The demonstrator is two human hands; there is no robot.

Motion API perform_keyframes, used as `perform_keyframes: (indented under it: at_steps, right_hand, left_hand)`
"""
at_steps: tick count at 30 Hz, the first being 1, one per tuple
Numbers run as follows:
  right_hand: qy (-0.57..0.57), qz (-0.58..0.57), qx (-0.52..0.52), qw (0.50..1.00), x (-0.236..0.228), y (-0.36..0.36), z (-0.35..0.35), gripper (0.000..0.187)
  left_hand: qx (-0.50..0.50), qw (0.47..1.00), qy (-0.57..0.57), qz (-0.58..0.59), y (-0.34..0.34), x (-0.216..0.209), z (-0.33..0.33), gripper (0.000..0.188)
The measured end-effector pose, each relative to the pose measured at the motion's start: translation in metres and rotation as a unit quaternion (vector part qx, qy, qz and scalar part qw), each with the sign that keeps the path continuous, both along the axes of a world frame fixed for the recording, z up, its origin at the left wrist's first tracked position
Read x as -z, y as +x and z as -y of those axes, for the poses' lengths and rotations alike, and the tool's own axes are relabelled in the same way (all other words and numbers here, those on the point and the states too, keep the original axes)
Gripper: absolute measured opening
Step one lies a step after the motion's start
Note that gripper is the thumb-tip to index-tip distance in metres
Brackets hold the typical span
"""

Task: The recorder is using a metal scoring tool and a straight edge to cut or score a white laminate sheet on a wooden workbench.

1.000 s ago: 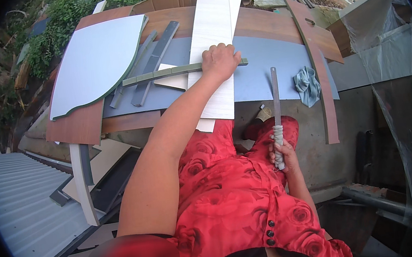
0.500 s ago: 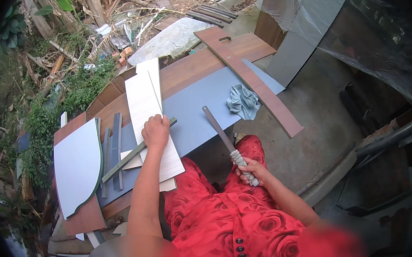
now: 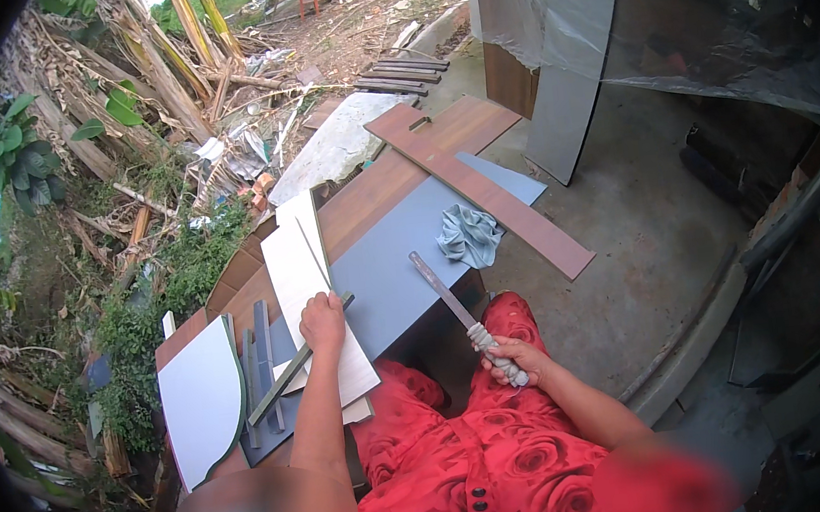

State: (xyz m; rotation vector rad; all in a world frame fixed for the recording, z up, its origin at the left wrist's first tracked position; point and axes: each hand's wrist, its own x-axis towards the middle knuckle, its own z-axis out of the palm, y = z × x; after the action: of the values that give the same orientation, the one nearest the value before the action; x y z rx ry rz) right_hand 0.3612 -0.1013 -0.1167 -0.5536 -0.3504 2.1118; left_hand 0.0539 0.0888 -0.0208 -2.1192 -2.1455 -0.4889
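Note:
My left hand (image 3: 323, 323) is closed around a narrow dark greenish strip (image 3: 288, 374), pressing it slantwise over the white boards (image 3: 292, 253). Those boards lie across a blue-grey panel (image 3: 384, 294). In my right hand (image 3: 519, 358), above my right thigh, is a long flat metal blade (image 3: 441, 289) whose grip is wrapped in pale cloth. The blade points up and to the left, its tip over the panel, apart from the strip. Whether its edge is toothed cannot be made out. A crumpled grey-blue cloth (image 3: 470, 237) rests on the panel beyond the blade.
A brown plank (image 3: 494, 195) crosses the panel at the right, overhanging its edge. At the left are a white curved-edge board (image 3: 203, 403) and narrow grey strips (image 3: 264, 351). Plastic sheeting (image 3: 708, 45) hangs at the upper right. Plants and debris lie beyond the boards.
The view has tilted upward, showing more ground at the far side. Both hands keep their holds, with little visible movement of the strip or blade against the boards.

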Motion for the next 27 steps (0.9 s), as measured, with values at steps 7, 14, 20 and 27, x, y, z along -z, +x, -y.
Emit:
perform_keyframes:
  at_steps: [7,14,20,27]
  right_hand:
    - [0.003,-0.017,0.001,1.000,0.0055,0.0060,0.0001,0.025]
    - [0.004,-0.055,-0.008,0.998,0.0064,0.0080,-0.0022,0.028]
    - [0.006,-0.062,-0.012,0.998,0.0059,0.0074,-0.0019,0.029]
    - [-0.003,-0.041,0.000,0.999,0.0031,0.0091,0.0019,0.030]
  left_hand:
    - [0.002,1.000,0.001,-0.004,0.0013,-0.0009,0.0003,0.034]
    - [-0.008,1.000,-0.005,-0.012,0.0023,-0.0007,0.0010,0.035]
    - [-0.006,1.000,0.002,-0.008,0.0008,0.0036,0.0000,0.035]
    - [-0.011,1.000,0.018,0.003,0.0012,0.0028,0.0019,0.034]
